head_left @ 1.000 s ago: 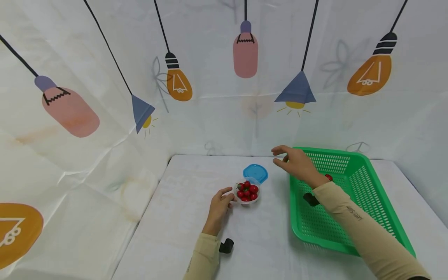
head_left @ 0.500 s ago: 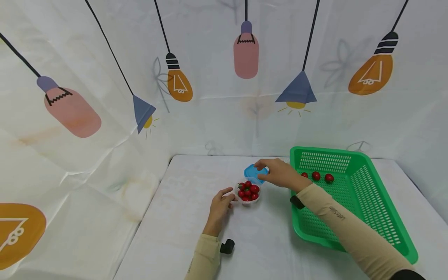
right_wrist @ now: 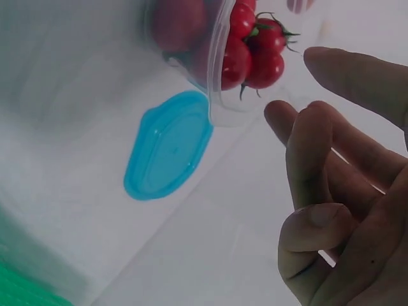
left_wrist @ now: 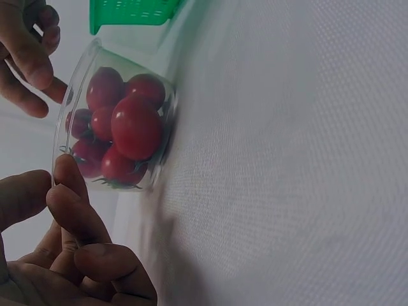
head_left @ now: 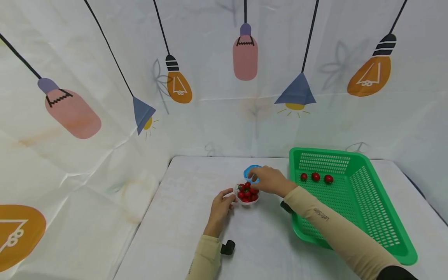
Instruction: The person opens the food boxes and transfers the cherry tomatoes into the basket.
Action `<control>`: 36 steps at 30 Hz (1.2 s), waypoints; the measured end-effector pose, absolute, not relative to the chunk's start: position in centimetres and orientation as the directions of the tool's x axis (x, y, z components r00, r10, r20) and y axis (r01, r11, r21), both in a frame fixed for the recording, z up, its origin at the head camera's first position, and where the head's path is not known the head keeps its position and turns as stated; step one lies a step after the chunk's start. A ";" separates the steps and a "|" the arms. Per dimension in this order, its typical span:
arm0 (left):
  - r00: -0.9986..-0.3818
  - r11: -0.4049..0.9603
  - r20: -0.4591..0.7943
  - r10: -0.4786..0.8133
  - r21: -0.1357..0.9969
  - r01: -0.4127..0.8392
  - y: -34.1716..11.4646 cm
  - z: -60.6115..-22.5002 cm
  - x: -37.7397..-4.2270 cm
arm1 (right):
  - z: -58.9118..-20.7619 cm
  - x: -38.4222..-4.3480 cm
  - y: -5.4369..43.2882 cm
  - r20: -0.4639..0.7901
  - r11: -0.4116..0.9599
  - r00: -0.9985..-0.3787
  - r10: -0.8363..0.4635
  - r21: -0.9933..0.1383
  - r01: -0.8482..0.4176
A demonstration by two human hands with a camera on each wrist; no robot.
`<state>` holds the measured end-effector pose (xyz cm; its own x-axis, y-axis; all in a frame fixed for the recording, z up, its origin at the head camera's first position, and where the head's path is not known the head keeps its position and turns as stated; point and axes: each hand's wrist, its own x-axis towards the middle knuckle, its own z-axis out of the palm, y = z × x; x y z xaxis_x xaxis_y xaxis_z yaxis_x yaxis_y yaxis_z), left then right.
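A small clear plastic tub (left_wrist: 76, 73) full of cherry tomatoes (left_wrist: 137, 127) stands on the white-covered table. At its left side, my left hand (head_left: 218, 210) pinches the rim between thumb and forefinger. My right hand (head_left: 271, 181) reaches over the tub from the right, thumb and fingers spread apart just above the fruit. Nothing sits between those fingertips (right_wrist: 315, 60) in the right wrist view. Some tomatoes there show green stems. Behind the tub lies a blue lid (right_wrist: 169, 146), partly covered by the right hand in the head view.
To the right stands a green perforated basket (head_left: 336, 202), with three tomatoes (head_left: 315, 177) in a row near its back. The right forearm (head_left: 325, 217) crosses over the basket's near left rim. A white sheet printed with lamps (head_left: 245, 58) hangs behind the table.
My right hand has moved left from the basket's back corner to the tub, lowering over the fruit. The three tomatoes in the basket have come into view. My left hand has stayed put.
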<state>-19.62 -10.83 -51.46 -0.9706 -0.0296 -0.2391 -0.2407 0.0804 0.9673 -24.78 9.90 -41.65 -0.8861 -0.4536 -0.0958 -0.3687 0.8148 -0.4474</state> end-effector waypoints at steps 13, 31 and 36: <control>-0.976 0.054 -0.219 -0.013 0.974 -0.219 -10.9 -51.4 -19.5 | -42.6 -24.6 8.8 -0.221 0.864 -0.876 -0.428 -0.386 -0.325; -0.976 0.076 -0.217 -0.021 0.973 -0.218 -10.9 -51.5 -19.4 | -44.2 -24.4 8.4 -0.250 0.835 -0.850 -0.464 -0.443 -0.325; -0.976 0.087 -0.215 -0.022 0.973 -0.216 -10.9 -51.5 -19.4 | -44.6 -24.4 8.1 -0.233 0.834 -0.857 -0.460 -0.444 -0.327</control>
